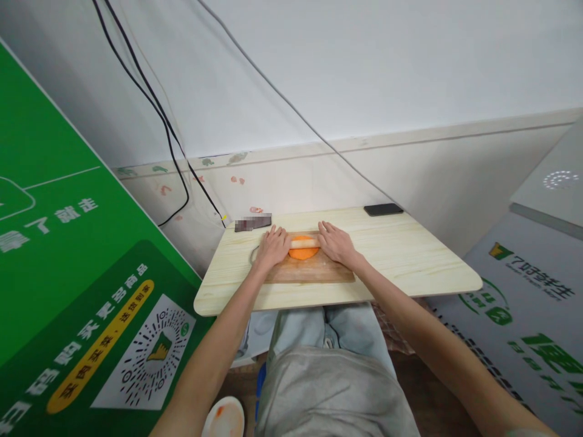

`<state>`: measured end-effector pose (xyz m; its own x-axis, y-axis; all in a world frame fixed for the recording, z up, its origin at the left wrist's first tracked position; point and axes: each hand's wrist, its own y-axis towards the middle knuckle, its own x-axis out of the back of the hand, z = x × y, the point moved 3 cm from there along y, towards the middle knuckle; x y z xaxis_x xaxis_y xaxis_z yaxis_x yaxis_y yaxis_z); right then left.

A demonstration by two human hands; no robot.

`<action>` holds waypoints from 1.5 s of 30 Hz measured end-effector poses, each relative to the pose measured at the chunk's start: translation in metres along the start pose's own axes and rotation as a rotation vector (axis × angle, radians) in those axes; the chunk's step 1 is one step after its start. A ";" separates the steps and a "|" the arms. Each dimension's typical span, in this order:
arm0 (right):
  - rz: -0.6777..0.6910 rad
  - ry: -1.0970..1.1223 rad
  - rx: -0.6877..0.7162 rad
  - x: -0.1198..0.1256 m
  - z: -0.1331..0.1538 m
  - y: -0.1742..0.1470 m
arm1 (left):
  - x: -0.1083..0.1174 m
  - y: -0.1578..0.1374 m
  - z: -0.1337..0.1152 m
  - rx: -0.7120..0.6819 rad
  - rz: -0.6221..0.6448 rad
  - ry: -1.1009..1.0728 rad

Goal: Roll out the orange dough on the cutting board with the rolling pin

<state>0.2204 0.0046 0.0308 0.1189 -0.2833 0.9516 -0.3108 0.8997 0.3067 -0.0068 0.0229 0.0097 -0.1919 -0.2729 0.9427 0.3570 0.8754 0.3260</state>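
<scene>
A flat orange sheet of dough (302, 253) lies on a wooden cutting board (314, 274). Across the dough rests a pale wooden rolling pin (304, 244). My left hand (272, 247) is over the pin's left end, and my right hand (337, 244) covers its right end. Both hands hide the pin's ends, so only its middle shows. The board has a metal handle (253, 255) at its left side.
The pale wooden table (419, 267) stands against a white wall. A black phone (383, 209) lies at the back right, a partly blurred dark device (253, 223) at the back left. Cables (168, 121) hang along the wall. A stained white plate (224, 419) is below, left.
</scene>
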 end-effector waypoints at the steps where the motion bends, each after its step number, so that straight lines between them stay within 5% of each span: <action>1: -0.008 0.009 -0.004 0.000 0.001 -0.003 | 0.002 -0.004 -0.002 0.004 0.002 0.021; 19: -0.137 0.058 0.106 0.005 0.014 -0.049 | 0.016 -0.054 -0.024 0.035 -0.074 -0.117; 37: -0.105 0.118 0.118 0.003 0.010 -0.067 | 0.020 -0.073 -0.034 0.042 -0.129 -0.141; 45: -0.068 0.069 0.131 0.004 0.007 -0.039 | 0.014 -0.053 -0.022 0.049 -0.083 -0.118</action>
<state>0.2263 -0.0339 0.0229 0.2070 -0.3150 0.9263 -0.4195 0.8268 0.3749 -0.0078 -0.0361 0.0073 -0.3264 -0.2987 0.8968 0.2911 0.8709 0.3960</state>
